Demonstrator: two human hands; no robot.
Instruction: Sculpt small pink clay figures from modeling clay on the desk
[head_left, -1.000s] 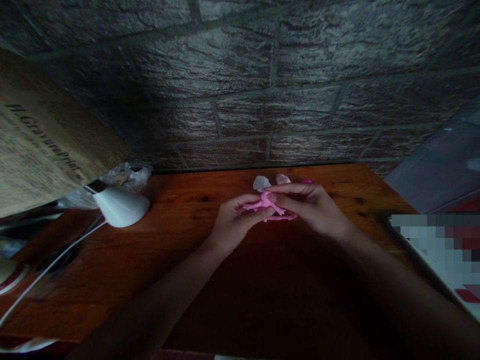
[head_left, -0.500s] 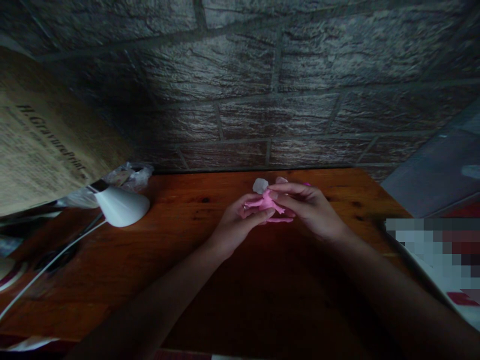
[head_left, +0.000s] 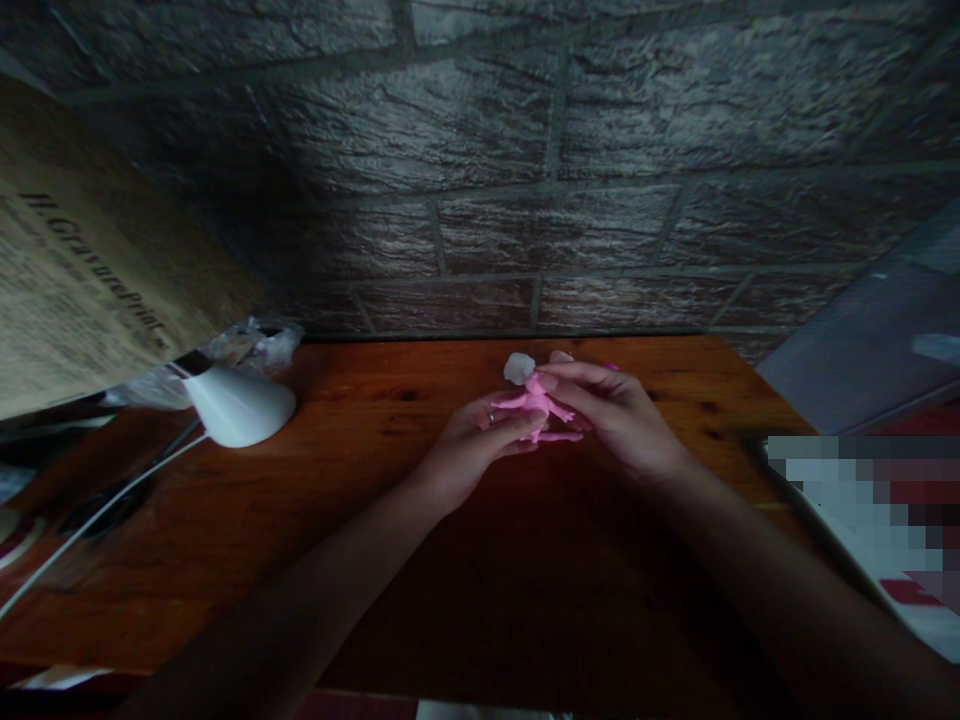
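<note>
A small pink figure (head_left: 535, 399) with thin arms and legs is held up between both hands, over the wooden table. My left hand (head_left: 484, 437) is closed around its lower body, the thumb lying across the front. At the top of the figure, my right hand (head_left: 615, 405) pinches with thumb and forefinger near the head end; the fingers hide part of it. Just behind the figure is a pale, whitish rounded piece (head_left: 519, 368). A pale pink piece (head_left: 561, 356) and a bright pink bit show behind my right fingers, mostly covered.
The wooden table (head_left: 360, 400) runs up to a stone-patterned wall (head_left: 480, 120). To the left stands a lamp with a white base (head_left: 247, 408), a printed shade (head_left: 90, 260) and a trailing white cord (head_left: 112, 515). Crumpled clear plastic (head_left: 270, 340) lies behind it. A grey panel (head_left: 862, 330) stands at right.
Both hands keep hold of the pink figure. It has turned slightly, so more of its body and arms shows below my right fingers. The view has shifted a little.
</note>
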